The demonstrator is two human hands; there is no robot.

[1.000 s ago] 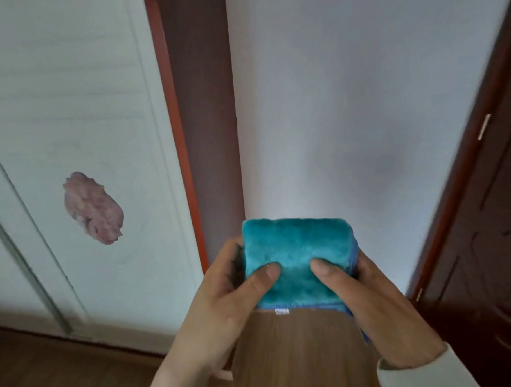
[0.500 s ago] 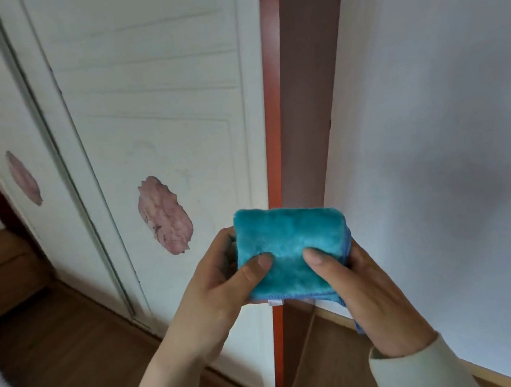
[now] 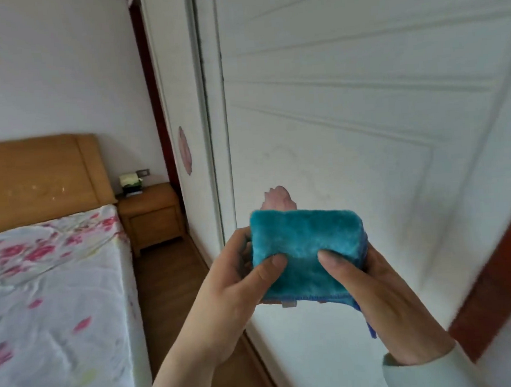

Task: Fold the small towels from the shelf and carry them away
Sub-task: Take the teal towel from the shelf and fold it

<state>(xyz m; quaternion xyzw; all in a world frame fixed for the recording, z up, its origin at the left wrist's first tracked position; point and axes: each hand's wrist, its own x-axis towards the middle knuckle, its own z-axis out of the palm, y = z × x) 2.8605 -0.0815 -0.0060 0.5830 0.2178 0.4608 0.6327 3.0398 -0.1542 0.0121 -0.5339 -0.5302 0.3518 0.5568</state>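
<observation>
Folded teal towel (image 3: 308, 250) gripped by both hands (image 3: 309, 283) beside wardrobe door (image 3: 349, 126); bed (image 3: 50, 298) well left.

No text can be read; the towel's (image 3: 306, 250) small white tag (image 3: 288, 303) looks blank

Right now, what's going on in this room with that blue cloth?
A person is holding a small folded teal towel in front of them with both hands. The left hand and the right hand each press a thumb on top, with the fingers underneath. The folding looks done, so this seems to be the carrying part. They stand beside white wardrobe doors, with a bed and a wooden nightstand off to the left. No shelf is in view.
</observation>
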